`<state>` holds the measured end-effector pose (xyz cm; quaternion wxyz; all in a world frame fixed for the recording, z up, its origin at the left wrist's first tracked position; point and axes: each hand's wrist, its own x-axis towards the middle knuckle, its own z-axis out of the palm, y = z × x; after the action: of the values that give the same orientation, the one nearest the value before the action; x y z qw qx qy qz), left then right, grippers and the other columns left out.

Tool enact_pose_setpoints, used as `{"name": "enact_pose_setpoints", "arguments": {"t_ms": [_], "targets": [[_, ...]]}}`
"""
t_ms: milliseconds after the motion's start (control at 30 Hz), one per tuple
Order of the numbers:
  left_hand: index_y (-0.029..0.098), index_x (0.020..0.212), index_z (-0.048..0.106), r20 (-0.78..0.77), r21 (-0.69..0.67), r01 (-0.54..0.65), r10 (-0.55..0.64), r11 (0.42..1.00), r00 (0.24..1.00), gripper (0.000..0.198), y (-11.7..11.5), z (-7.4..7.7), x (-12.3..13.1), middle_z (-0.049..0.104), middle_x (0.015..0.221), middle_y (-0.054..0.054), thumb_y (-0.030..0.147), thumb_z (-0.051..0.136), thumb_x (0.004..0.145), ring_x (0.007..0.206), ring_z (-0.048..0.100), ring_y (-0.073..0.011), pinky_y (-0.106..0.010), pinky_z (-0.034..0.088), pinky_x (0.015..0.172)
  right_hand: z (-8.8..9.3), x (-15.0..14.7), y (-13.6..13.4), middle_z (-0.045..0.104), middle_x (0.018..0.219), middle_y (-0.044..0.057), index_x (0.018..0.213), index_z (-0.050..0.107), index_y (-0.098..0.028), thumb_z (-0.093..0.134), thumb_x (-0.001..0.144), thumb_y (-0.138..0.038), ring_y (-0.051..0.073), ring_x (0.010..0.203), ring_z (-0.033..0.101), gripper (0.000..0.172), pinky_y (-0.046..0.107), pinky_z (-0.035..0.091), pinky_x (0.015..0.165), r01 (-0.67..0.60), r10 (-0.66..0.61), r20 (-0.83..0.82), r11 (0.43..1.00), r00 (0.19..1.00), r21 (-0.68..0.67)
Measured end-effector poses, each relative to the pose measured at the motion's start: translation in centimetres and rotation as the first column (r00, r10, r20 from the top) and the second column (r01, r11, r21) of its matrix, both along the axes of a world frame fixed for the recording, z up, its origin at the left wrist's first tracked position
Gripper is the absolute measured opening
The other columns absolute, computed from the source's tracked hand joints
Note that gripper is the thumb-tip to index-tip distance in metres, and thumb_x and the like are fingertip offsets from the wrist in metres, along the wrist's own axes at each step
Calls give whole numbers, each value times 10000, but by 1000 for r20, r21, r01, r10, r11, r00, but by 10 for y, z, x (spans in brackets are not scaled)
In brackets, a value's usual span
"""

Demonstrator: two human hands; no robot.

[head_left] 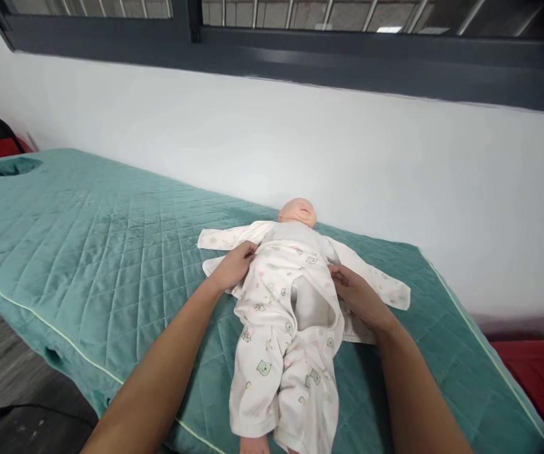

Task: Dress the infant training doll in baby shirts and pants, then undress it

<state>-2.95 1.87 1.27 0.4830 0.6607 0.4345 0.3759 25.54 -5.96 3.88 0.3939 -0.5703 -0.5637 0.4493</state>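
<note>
A baby doll (299,212) lies on its back, head toward the wall and feet toward me. It wears a white long-sleeved top (370,268), spread open with both sleeves stretched out sideways. White baby trousers (263,366) with green animal prints cover its legs and reach up over the belly; a gap at the crotch shows white cloth inside. My left hand (236,263) is closed on the waist of the trousers at the doll's left-hand side in view. At the opposite side, my right hand (357,295) pinches the waist edge with bent fingers; its fingertips are partly hidden.
Under the doll is a bed with a green quilted cover (125,252), which has a round hole (14,166) at its far left end. A white wall (167,126) and a dark window frame (347,60) stand behind. Red seats (536,372) show at right and far left.
</note>
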Motion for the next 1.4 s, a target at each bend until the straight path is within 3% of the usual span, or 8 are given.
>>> {"name": "enact_pose_setpoints", "arguments": {"t_ms": [167,333,433,600,700,900,1167,1400], "targets": [[195,907,613,22,-19,-89,89,996,996,184,2,-2,5,689,912,-31,362,560,851,878,605,-194,-303,457,785,4,2,-2,697,963,35,975,640,-216,760,715,-410,208,865,633,345,343,527,762,-51,50,-45,998,998,-20],[190,861,633,3,29,-127,127,991,992,208,7,-5,8,696,904,-40,385,562,844,869,595,-195,-294,459,761,5,3,-1,680,869,-2,848,605,-213,721,726,-353,174,790,605,218,293,479,693,-39,38,-20,997,999,-62],[186,894,636,11,-5,-55,55,998,998,219,6,-2,4,696,924,-43,382,558,835,882,608,-201,-305,470,779,2,2,2,643,757,-23,768,564,-211,688,715,-305,153,711,564,164,266,429,627,-6,8,27,998,1000,-68],[194,1037,612,19,-21,177,-176,984,984,340,0,10,-6,695,987,-45,257,669,707,945,631,-230,-341,487,841,-8,7,9,618,685,-29,738,570,-209,619,690,-248,141,641,503,79,244,373,559,32,-30,178,999,984,-6],[194,1044,610,25,-36,228,-227,973,974,396,-2,14,-8,698,1022,-42,212,684,656,967,630,-240,-342,492,843,-15,9,13,627,669,-23,725,582,-216,617,671,-248,154,639,520,72,251,385,559,79,-84,218,996,972,29],[166,892,659,-59,-71,168,-172,983,983,244,-2,16,-4,715,911,-30,228,634,657,897,633,-247,-314,485,764,-21,6,16,714,786,18,790,639,-238,611,677,-270,232,773,626,121,311,467,662,163,-182,258,982,949,94],[168,907,646,37,-206,196,-193,959,981,304,-1,18,-5,710,910,-18,241,649,612,858,634,-218,-294,501,739,-12,2,14,732,894,46,862,683,-218,547,742,-255,256,866,627,185,349,477,792,1,-62,393,988,918,154],[171,776,644,-21,-142,123,-127,982,992,199,0,17,-1,688,751,-18,274,627,607,796,627,-243,-325,504,713,-15,-4,15,734,939,60,942,691,-203,533,764,-234,248,858,626,239,337,471,791,-4,-95,404,972,910,236]]}}
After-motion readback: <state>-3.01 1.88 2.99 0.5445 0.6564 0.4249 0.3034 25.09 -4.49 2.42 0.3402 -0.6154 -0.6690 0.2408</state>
